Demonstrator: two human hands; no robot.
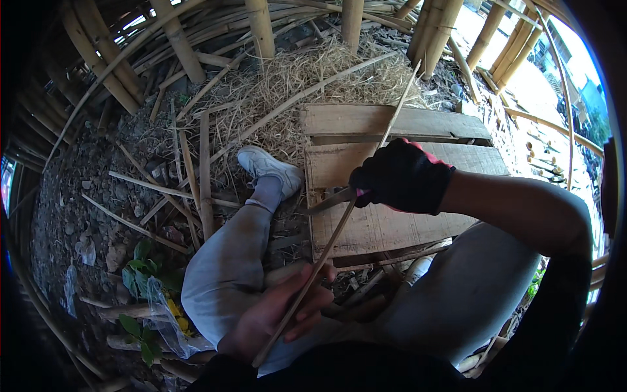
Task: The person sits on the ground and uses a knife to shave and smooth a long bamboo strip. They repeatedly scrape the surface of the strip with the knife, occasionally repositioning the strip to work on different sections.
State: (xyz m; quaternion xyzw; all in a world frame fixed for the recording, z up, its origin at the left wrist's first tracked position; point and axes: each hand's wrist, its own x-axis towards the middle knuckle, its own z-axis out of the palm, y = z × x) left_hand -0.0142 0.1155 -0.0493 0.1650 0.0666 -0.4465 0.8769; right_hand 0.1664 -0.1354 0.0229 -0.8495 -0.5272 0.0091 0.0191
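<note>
A long thin bamboo strip [339,228] runs slantwise from my lap up past the far edge of a low wooden slat platform [366,228]. My right hand [401,178], in a black and red glove, is closed round a knife [328,201], its blade pointing left and touching or crossing the strip. The handle is mostly hidden in the glove. Bare and somewhat blurred, my left hand [284,310] is over my lap at the strip's near end. Its fingers curl loosely about the strip, which lies across the palm.
Pale shavings [281,91] are heaped beyond the platform, with upright bamboo posts [260,29] behind. Loose bamboo sticks [206,176] lie on the rubble ground at left. A clear plastic bag [171,320] lies near leafy sprigs [140,268]. My legs straddle the platform's near side.
</note>
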